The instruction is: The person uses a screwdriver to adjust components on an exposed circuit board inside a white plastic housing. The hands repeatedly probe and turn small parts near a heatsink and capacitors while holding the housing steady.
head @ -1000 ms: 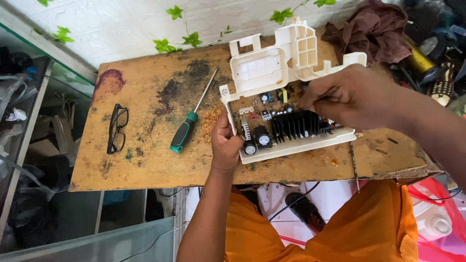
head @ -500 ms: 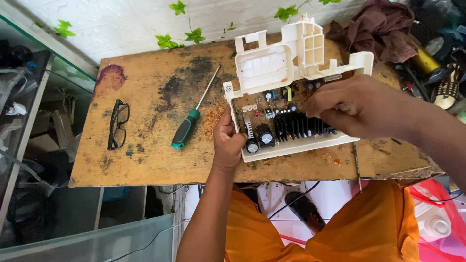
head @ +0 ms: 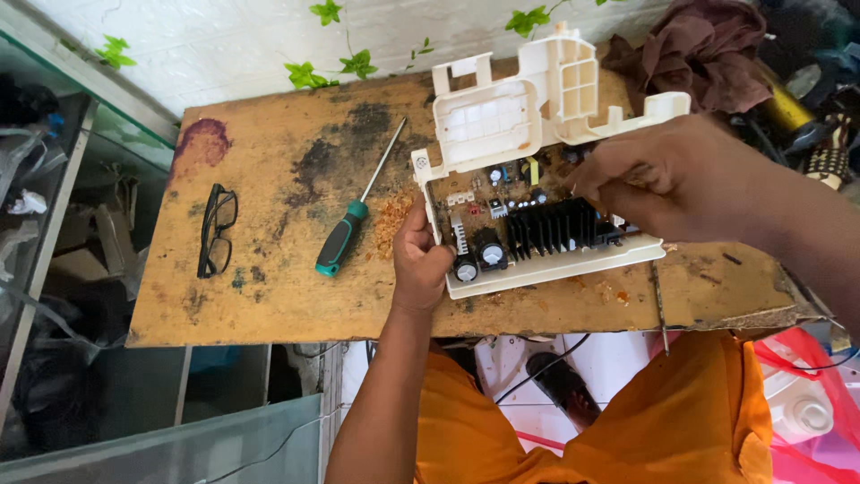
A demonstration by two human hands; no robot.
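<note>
Cream-white plastic housing (head: pixel 511 134), ribbed and boxy, lies at the far right part of the wooden surface (head: pixel 287 296), carrying a brown circuit board (head: pixel 528 215) in its open tray. Board fittings: black finned heat sink (head: pixel 555 224) at centre, two round dark capacitors (head: pixel 479 260) at the near left corner, small white connectors and a yellow part further back.

Left hand (head: pixel 421 260): clamped on the near left edge of the housing, thumb over the rim just beside the capacitors, fingers underneath and out of sight.

Right hand (head: pixel 672 179): over the right end of the board, fingers curled together and touching the board beside the heat sink; whether they pinch anything cannot be told, as the fingertips are hidden.

Screwdriver (head: pixel 354 224): green and black handle, long thin shaft pointing away from the person, lying flat on the surface left of the housing, apart from both hands.

Spectacles (head: pixel 215 229): black frame, lying well to the left.

Brown cloth (head: pixel 708 45): crumpled at the far right corner, behind the housing.

Orange garment (head: pixel 627 430): worn by the person, at the near edge.

Surface condition: stained, dark patches, orange crumbs beside the left hand.
</note>
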